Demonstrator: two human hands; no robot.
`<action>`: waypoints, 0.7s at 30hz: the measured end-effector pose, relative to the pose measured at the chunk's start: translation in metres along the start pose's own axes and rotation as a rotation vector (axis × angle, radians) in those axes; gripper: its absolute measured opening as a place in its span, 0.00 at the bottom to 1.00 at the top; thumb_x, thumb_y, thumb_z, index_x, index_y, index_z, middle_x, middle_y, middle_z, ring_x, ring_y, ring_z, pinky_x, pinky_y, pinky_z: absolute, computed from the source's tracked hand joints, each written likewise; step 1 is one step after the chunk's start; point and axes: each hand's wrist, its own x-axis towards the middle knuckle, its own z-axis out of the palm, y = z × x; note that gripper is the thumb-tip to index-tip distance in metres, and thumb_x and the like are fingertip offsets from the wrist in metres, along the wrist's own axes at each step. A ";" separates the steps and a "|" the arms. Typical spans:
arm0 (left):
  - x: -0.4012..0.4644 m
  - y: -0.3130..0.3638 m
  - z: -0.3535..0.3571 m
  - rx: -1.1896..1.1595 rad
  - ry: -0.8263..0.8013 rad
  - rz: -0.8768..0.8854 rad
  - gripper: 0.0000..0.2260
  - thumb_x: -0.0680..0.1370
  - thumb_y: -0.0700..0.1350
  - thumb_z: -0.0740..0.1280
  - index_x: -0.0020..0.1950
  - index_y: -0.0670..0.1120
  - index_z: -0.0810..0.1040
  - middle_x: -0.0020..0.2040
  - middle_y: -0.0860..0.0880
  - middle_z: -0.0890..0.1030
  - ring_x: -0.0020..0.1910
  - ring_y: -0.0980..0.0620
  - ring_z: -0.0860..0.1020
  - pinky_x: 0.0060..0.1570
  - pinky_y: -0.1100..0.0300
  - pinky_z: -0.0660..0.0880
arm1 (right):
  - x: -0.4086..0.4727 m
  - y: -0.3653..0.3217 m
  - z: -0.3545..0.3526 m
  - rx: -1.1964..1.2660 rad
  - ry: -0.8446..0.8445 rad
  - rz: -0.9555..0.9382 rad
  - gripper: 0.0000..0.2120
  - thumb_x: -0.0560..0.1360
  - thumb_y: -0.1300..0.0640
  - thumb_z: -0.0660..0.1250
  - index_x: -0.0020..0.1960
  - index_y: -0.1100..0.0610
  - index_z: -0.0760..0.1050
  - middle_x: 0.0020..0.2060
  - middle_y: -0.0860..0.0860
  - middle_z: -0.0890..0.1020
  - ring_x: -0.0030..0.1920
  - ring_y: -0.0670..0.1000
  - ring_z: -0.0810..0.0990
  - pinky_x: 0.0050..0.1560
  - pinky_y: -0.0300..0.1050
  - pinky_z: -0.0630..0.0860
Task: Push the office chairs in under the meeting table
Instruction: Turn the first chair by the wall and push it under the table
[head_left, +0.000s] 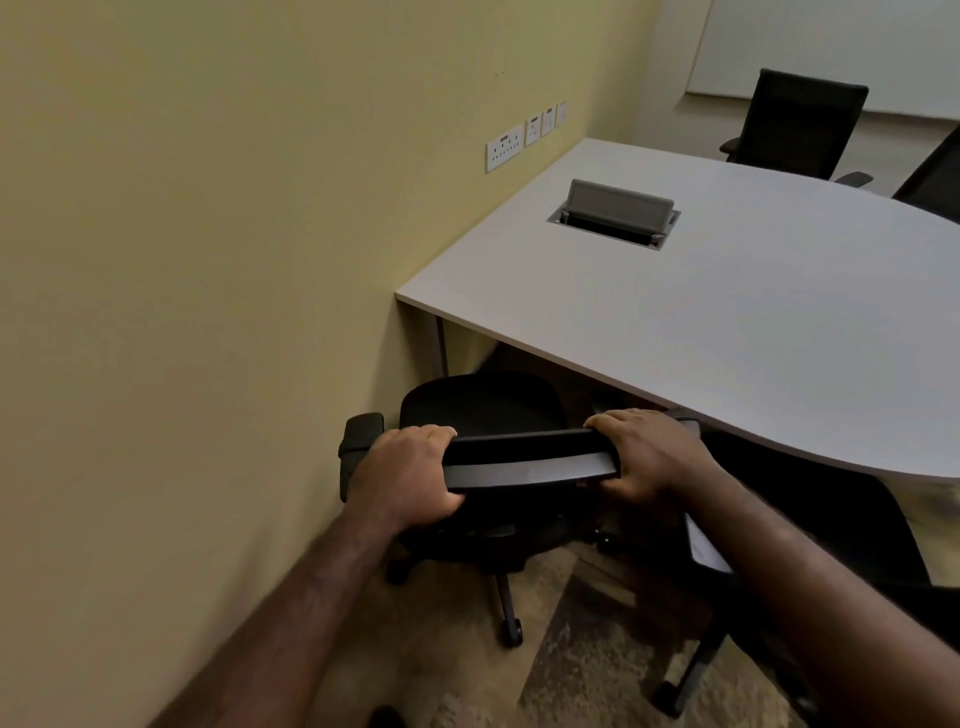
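Two hands clamp the top edge of a black office chair's (483, 415) backrest: the left hand (402, 475) holds a closed grip on its left end, the right hand (647, 454) a closed grip on its right end. Relative to the worktop (727, 312), the chair sits at the near edge beside the wall (208, 260), its seat partly beneath. A second chair (802, 124) stands at the worktop's far side, and a cable box (615, 213) is set into the worktop's surface.
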 end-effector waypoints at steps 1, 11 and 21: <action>0.000 -0.005 0.000 -0.005 0.002 0.009 0.33 0.68 0.60 0.68 0.70 0.51 0.69 0.64 0.53 0.77 0.61 0.52 0.75 0.65 0.54 0.69 | -0.001 -0.005 0.002 0.001 0.010 0.014 0.35 0.67 0.34 0.66 0.69 0.51 0.68 0.63 0.48 0.78 0.62 0.50 0.75 0.65 0.47 0.69; -0.005 -0.069 -0.011 -0.025 -0.022 0.106 0.33 0.67 0.57 0.69 0.71 0.51 0.69 0.66 0.53 0.77 0.63 0.51 0.74 0.66 0.55 0.68 | -0.003 -0.079 0.014 -0.009 0.066 0.162 0.35 0.73 0.39 0.66 0.74 0.52 0.61 0.70 0.50 0.71 0.70 0.50 0.67 0.72 0.47 0.59; 0.005 -0.138 -0.016 -0.053 0.053 0.278 0.39 0.64 0.51 0.73 0.74 0.51 0.65 0.73 0.51 0.68 0.73 0.50 0.64 0.71 0.51 0.60 | 0.008 -0.142 0.036 -0.074 0.219 0.229 0.40 0.69 0.38 0.68 0.75 0.54 0.60 0.73 0.53 0.66 0.74 0.55 0.61 0.72 0.50 0.56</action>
